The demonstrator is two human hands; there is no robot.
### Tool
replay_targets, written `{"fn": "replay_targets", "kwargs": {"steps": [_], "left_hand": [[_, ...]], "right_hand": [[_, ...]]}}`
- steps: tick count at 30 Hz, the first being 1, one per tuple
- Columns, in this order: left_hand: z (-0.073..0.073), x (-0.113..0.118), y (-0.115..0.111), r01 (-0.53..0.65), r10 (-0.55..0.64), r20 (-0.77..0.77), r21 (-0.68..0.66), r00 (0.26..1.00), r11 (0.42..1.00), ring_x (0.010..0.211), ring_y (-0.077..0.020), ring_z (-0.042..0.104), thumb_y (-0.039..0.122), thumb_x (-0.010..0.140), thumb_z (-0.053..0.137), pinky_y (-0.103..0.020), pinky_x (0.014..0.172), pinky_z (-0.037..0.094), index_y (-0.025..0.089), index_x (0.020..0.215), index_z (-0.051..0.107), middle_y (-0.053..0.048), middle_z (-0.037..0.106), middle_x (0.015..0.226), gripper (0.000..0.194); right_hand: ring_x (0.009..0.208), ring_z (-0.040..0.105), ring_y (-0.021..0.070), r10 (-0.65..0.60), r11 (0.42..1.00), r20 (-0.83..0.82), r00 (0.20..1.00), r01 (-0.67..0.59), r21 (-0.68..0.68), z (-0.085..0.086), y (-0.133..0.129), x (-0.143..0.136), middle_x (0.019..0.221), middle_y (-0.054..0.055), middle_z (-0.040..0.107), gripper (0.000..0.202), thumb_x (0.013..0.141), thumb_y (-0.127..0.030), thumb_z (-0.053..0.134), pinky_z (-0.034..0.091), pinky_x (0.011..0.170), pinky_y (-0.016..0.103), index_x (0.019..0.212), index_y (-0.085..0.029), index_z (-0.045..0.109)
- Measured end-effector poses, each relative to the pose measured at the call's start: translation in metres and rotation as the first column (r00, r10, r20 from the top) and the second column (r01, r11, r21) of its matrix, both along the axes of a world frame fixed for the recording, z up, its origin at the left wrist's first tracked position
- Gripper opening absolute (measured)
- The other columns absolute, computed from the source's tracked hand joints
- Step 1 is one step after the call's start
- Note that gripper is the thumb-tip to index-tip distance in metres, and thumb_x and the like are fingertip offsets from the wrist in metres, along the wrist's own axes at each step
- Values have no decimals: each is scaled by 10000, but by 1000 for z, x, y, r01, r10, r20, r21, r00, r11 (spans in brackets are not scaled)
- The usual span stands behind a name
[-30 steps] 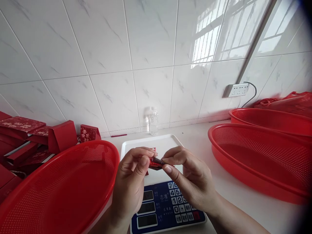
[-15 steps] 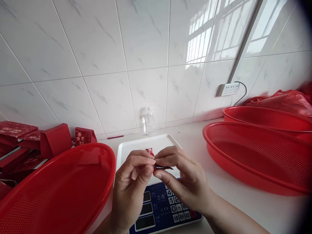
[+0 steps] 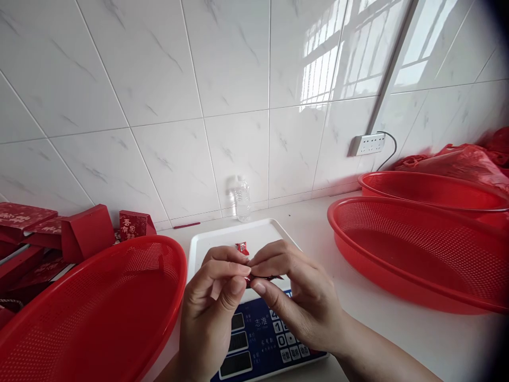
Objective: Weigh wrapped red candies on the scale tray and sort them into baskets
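Both hands meet over a digital scale (image 3: 260, 345). Between the fingertips is a small dark red wrapper (image 3: 270, 277), mostly hidden by the fingers; whether anything is inside it I cannot tell. My left hand (image 3: 210, 305) pinches its left end with thumb and fingers. On the other end, the thumb and fingers of my right hand (image 3: 304, 292) are closed. Just beyond the fingers, a small red wrapped packet (image 3: 241, 248) lies on the scale's white tray (image 3: 210, 239).
One red perforated basket (image 3: 181, 265) stands at left, and two more, a front one (image 3: 342, 228) and one behind it (image 3: 397, 178), at right. Red boxes (image 3: 87, 231) are piled far left. A clear bottle (image 3: 242, 199) stands against the tiled wall, near a power strip (image 3: 369, 144).
The view has shifted slightly. Both hands stay together at the wrapper, which looks more crumpled or turned, and more of the packet on the tray shows.
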State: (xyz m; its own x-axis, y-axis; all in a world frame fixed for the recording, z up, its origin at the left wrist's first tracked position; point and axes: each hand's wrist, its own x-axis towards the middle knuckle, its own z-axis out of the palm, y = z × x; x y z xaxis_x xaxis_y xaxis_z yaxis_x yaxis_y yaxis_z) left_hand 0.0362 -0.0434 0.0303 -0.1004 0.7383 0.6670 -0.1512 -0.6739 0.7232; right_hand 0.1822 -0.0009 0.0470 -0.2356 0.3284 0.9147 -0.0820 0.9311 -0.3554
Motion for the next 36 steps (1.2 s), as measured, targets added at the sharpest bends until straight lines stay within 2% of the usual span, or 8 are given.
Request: {"fn": "replay_targets", "kwargs": {"steps": [8, 15, 21, 25, 27, 29, 33, 36], "left_hand": [[-3, -2, 3, -6, 17, -119, 91, 993, 996, 1109, -89, 566, 210, 983, 592, -163, 992, 483, 347, 1060, 727, 24, 619, 1080, 208], [-5, 1, 2, -64, 78, -108, 132, 991, 989, 1078, -87, 587, 187, 976, 598, -165, 987, 492, 332, 1071, 730, 18, 623, 1069, 219], [5, -2, 4, -127, 120, 120, 53, 986, 991, 921, -95, 643, 279, 922, 685, -184, 866, 568, 287, 916, 765, 20, 652, 958, 80], [15, -8, 6, -187, 185, 235, -13, 954, 982, 873, -119, 634, 352, 857, 753, -211, 771, 601, 254, 836, 759, 8, 660, 913, 100], [14, -9, 7, -186, 189, 208, -31, 960, 982, 889, -124, 631, 352, 861, 749, -209, 766, 597, 255, 840, 760, 3, 660, 920, 100], [10, -8, 8, -142, 149, 161, -51, 976, 989, 904, -124, 635, 344, 883, 726, -205, 767, 591, 273, 866, 761, 4, 657, 939, 81], [0, -5, 11, -74, 78, 41, -76, 996, 994, 947, -101, 639, 318, 943, 657, -158, 800, 551, 320, 956, 748, 21, 664, 991, 92], [-5, -3, 13, -58, 55, -25, -144, 998, 988, 997, -97, 640, 317, 967, 625, -167, 864, 528, 348, 1045, 715, 30, 679, 1036, 123]], "right_hand": [[775, 676, 156, 69, 992, 6, 998, -68, -110, 1, 0, 2, 816, 40, 698, 77, 891, -120, 657, 584, 690, 287, 880, -194, 675], [789, 672, 142, 83, 987, -19, 996, -84, -137, -1, -2, -2, 809, 36, 694, 95, 896, -96, 634, 565, 721, 263, 872, -181, 668], [772, 666, 126, 10, 982, -84, 996, -25, -189, -4, 7, 1, 806, 10, 688, 95, 915, -131, 646, 547, 690, 250, 857, -207, 641], [769, 648, 118, -20, 963, -105, 994, -9, -268, -2, 14, 12, 809, -13, 686, 75, 938, -195, 639, 532, 657, 234, 875, -236, 649], [840, 666, 131, 9, 963, -59, 998, -24, -268, 0, 14, 14, 891, 3, 714, 41, 927, -241, 670, 553, 691, 242, 968, -244, 668], [901, 681, 153, 59, 964, 25, 998, -51, -260, 0, 13, 13, 976, 33, 728, 169, 900, -283, 714, 576, 733, 265, 1056, -232, 673], [825, 699, 148, 131, 959, 116, 985, -96, -268, -2, 13, 7, 887, 36, 732, 39, 939, -237, 661, 580, 716, 276, 945, -205, 683], [783, 689, 147, 57, 961, 126, 990, -20, -275, -4, 17, 8, 843, 28, 723, 55, 938, -216, 650, 562, 691, 279, 891, -205, 677]]}}
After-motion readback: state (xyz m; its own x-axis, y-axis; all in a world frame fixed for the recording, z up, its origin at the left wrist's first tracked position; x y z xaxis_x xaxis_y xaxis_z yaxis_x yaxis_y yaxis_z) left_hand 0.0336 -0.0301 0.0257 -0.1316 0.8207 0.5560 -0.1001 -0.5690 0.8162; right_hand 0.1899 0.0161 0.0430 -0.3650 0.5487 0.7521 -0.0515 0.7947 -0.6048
